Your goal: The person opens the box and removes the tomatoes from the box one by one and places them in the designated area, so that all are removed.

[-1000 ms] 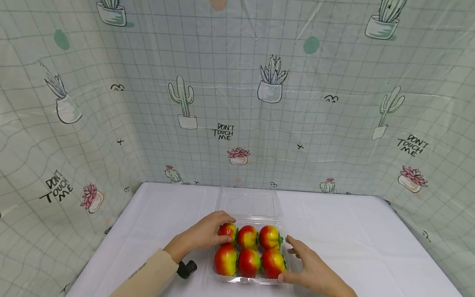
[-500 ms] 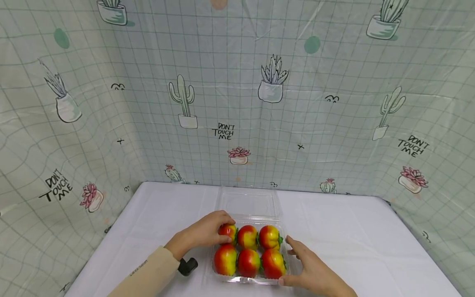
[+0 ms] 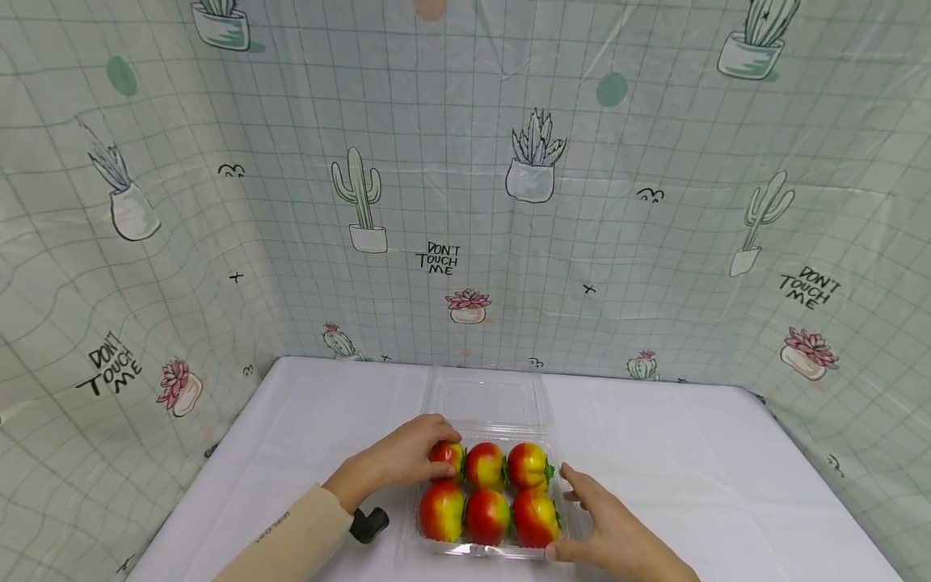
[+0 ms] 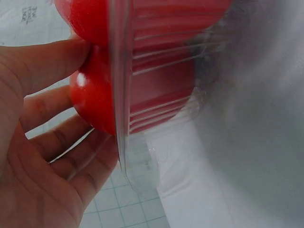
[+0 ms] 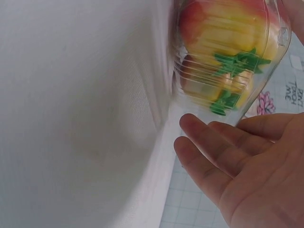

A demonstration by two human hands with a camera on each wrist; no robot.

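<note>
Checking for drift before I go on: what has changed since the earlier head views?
Nothing has visibly changed. The left hand still holds the back-left fruit, the right hand stays at the right of the clear container, and the other fruits and open lid lie as before.

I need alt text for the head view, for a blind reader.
A left hand grips the back-left fruit of six, red and yellow, in an open clear box; the right hand is at its right side. A cactus-print cloth hangs behind the white table.
</note>
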